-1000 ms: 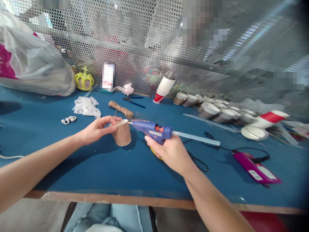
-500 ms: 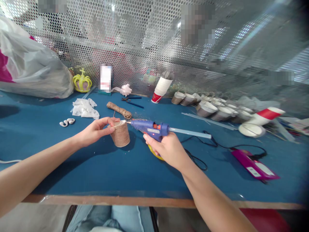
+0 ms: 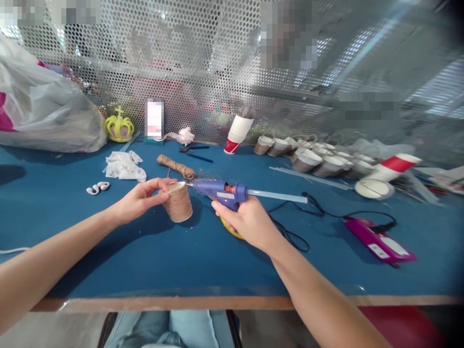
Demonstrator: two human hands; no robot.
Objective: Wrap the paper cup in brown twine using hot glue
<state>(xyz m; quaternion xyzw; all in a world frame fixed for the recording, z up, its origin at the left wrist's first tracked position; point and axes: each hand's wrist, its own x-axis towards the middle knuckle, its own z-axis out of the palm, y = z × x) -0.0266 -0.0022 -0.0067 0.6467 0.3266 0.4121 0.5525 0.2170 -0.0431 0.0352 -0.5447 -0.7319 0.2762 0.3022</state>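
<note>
My left hand (image 3: 147,199) pinches the rim of a paper cup (image 3: 178,205) wrapped in brown twine, held slightly tilted above the table. In my right hand (image 3: 250,220) is a blue glue gun (image 3: 221,191), my fingers wrapped round its grip. A clear glue stick (image 3: 277,195) juts from its back end. The gun's nozzle points left and meets the cup's white rim or sits very close to it; I cannot tell which. Just behind the cup lies a bundle of brown twine (image 3: 176,166), with a strand running down toward the cup.
Pliers (image 3: 197,153), a crumpled white wrapper (image 3: 125,166) and white earbuds (image 3: 97,187) lie on the blue table (image 3: 155,268). Stacked paper cups (image 3: 239,129) lean at the back. Several twine-wrapped cups (image 3: 306,159) stand right. The gun's black cord reaches a purple power strip (image 3: 380,241).
The whole view has shifted slightly, so most things sit a little further left. Both hands keep their holds, with the nozzle still at the cup's rim.
</note>
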